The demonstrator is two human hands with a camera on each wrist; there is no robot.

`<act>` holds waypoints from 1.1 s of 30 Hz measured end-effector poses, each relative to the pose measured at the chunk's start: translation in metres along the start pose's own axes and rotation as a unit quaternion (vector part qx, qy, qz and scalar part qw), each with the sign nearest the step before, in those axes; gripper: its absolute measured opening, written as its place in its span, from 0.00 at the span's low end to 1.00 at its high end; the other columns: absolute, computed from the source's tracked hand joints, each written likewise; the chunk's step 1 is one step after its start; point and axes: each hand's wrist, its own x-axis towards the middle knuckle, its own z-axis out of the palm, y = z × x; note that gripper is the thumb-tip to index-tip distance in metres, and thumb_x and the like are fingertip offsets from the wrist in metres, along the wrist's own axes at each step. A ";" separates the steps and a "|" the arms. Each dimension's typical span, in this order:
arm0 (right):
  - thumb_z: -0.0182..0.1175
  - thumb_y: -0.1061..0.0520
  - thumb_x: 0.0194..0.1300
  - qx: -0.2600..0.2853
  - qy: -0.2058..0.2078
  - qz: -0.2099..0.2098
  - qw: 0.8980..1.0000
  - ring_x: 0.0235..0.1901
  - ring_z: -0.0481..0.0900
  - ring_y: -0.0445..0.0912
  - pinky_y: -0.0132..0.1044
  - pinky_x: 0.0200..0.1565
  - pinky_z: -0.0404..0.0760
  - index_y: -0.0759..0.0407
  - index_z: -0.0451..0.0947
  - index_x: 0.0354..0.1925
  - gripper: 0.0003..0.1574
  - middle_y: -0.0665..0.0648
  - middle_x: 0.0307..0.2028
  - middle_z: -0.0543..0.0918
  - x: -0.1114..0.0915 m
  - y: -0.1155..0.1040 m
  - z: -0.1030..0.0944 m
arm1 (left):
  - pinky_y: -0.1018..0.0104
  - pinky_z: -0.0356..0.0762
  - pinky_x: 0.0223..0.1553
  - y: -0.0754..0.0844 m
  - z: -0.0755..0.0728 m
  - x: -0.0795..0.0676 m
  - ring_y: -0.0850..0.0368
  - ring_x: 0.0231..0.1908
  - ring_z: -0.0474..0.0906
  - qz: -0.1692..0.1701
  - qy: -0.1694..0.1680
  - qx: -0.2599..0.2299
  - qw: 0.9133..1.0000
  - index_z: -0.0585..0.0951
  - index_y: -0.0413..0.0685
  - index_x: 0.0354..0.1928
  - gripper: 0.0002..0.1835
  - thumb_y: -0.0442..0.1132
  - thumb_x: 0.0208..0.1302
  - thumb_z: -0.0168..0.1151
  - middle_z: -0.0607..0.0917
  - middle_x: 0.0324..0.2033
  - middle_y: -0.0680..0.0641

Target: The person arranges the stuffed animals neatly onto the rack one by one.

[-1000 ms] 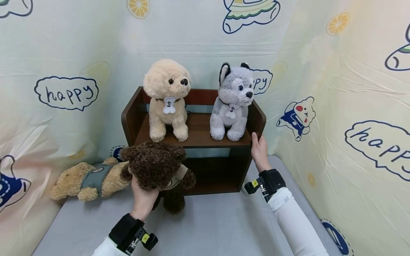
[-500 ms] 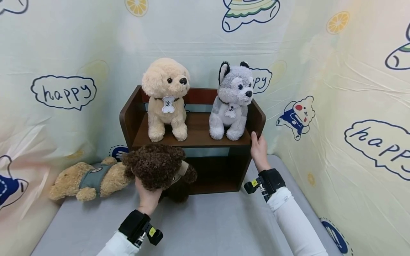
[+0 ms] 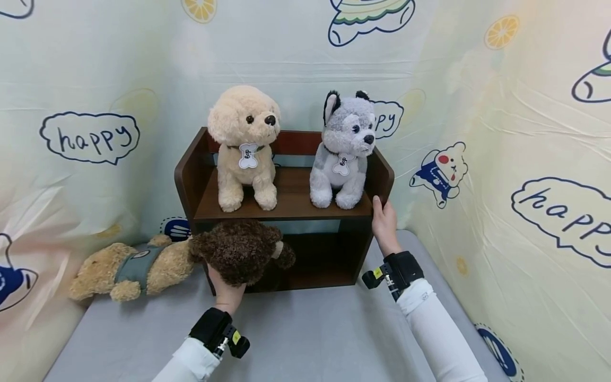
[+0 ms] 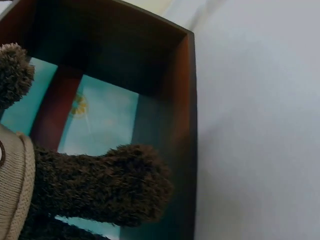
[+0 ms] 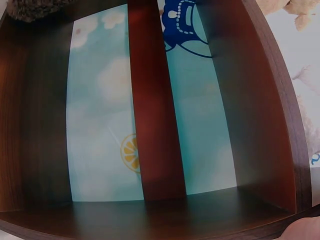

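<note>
My left hand grips a dark brown teddy bear from behind, at the left part of the shelf's lower compartment. In the left wrist view the bear's leg and its beige knitted top reach inside the wooden walls. The left fingers are mostly hidden by the fur. My right hand holds the right side panel of the dark wooden shelf near its front edge. In the right wrist view, brown fur shows at the upper left corner of the compartment.
On the shelf's top board sit a cream plush dog and a grey husky plush, each with a bone-shaped tag. A tan teddy bear in a blue-grey top lies left of the shelf on the grey surface. Printed curtains surround the area.
My left hand has moved forward and slightly right, taking the brown teddy bear into the lower compartment; its legs have gone out of sight in the head view. The right hand keeps its hold.
</note>
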 end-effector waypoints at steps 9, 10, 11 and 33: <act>0.37 0.51 0.73 -0.006 -0.002 -0.009 1.000 0.47 0.64 0.52 0.43 0.47 0.64 0.68 0.61 0.55 0.24 0.64 0.46 0.68 0.001 0.001 0.000 | 0.39 0.61 0.45 -0.016 0.019 -0.009 0.35 0.45 0.67 0.037 0.010 0.078 0.996 0.66 0.32 0.53 0.45 0.70 0.57 0.29 0.71 0.44 0.33; 0.37 0.51 0.73 -0.007 -0.004 -0.007 1.000 0.47 0.64 0.52 0.43 0.47 0.64 0.67 0.61 0.55 0.24 0.64 0.46 0.68 0.001 0.001 0.000 | 0.39 0.61 0.46 -0.018 0.020 -0.009 0.35 0.46 0.67 0.039 0.008 0.078 0.996 0.66 0.33 0.53 0.45 0.70 0.56 0.30 0.72 0.44 0.33; 0.37 0.50 0.73 -0.007 -0.003 -0.005 1.000 0.48 0.65 0.52 0.43 0.49 0.64 0.67 0.61 0.56 0.24 0.64 0.49 0.68 0.001 0.001 0.000 | 0.39 0.60 0.47 -0.019 0.022 -0.008 0.36 0.46 0.67 0.041 0.006 0.077 0.996 0.66 0.33 0.53 0.44 0.70 0.57 0.31 0.72 0.45 0.33; 0.37 0.50 0.73 0.006 -0.010 -0.010 1.000 0.56 0.63 0.51 0.47 0.59 0.62 0.64 0.57 0.62 0.26 0.64 0.60 0.65 0.001 0.002 0.001 | 0.45 0.62 0.53 -0.040 0.043 0.016 0.38 0.53 0.65 -0.054 -0.064 0.050 0.995 0.63 0.34 0.57 0.31 0.35 0.53 0.65 0.68 0.51 0.34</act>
